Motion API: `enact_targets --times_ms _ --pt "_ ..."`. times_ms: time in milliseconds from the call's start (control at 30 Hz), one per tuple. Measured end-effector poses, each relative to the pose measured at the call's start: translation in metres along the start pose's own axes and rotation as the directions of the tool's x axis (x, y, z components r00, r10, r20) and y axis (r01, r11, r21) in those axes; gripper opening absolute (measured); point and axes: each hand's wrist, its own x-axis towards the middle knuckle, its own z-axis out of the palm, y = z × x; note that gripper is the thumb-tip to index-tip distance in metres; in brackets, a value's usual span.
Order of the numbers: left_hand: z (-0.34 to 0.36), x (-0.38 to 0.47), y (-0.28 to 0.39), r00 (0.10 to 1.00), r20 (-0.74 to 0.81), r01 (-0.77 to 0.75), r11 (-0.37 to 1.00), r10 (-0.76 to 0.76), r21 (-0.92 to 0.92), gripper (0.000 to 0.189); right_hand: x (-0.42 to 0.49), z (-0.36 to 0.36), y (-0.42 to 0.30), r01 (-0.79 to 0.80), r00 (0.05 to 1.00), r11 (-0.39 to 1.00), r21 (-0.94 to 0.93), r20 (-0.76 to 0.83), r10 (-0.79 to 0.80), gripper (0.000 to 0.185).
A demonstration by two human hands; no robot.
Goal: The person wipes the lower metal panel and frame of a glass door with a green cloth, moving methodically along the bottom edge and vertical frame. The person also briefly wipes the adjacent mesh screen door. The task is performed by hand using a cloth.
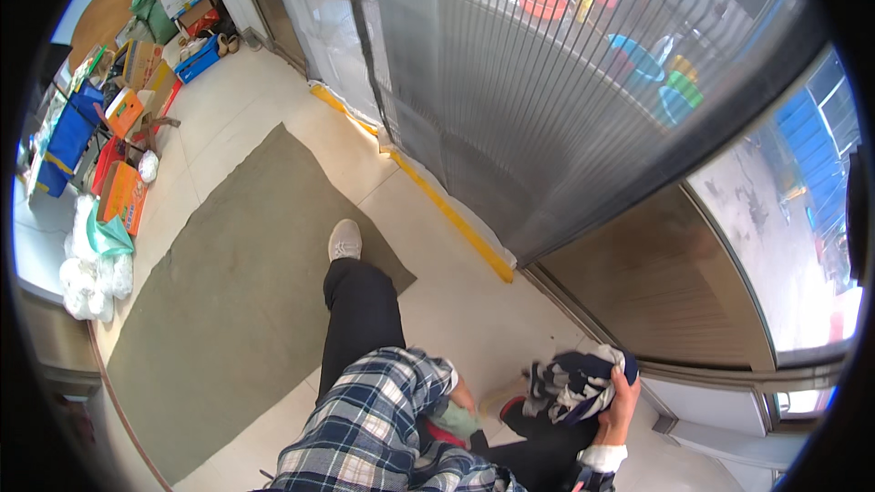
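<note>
My right hand (621, 404) is closed on a bunched dark blue, white and grey patterned cloth (574, 383), holding it over my bent right leg at the lower right. Near the bottom middle, my left hand (463, 396) is partly covered by the plaid sleeve and holds a pale green cloth (454, 421). Something red (444, 436) shows right under that cloth; what it is cannot be told. My left foot, in a light shoe (345, 240), stands on a grey-green mat (253, 273). The other foot is blurred beside the patterned cloth.
A grey mesh door curtain (478, 82) with yellow tape (451, 219) along its foot hangs ahead. Brown door panels (649, 280) stand at the right. Boxes, an orange carton (123, 197), shoes and plastic bags (96, 280) line the left side. Basins (636, 58) lie beyond the mesh.
</note>
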Motion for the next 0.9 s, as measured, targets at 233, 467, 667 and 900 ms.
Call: enact_targets --times_ms 233,467,667,900 --pt "-0.005 -0.025 -0.017 0.983 0.125 -0.133 0.991 0.131 0.002 0.041 0.026 0.054 -0.016 -0.089 0.995 0.994 -0.069 0.030 0.091 0.039" --pt "-0.071 -0.133 -0.073 0.998 -0.015 0.056 0.995 -0.058 -0.085 0.044 0.038 0.138 0.019 0.010 1.000 0.995 0.099 -0.023 -0.007 0.035" --pt "-0.077 -0.187 -0.071 0.899 -0.401 0.024 0.894 0.177 0.448 0.050 0.048 0.169 0.031 0.040 0.988 0.999 0.019 -0.150 -0.037 0.037" --pt "-0.174 -0.332 -0.035 -0.250 -0.808 -0.111 0.813 0.534 0.572 0.047 0.027 0.135 0.027 0.123 0.992 0.987 -0.105 -0.027 -0.126 0.049"
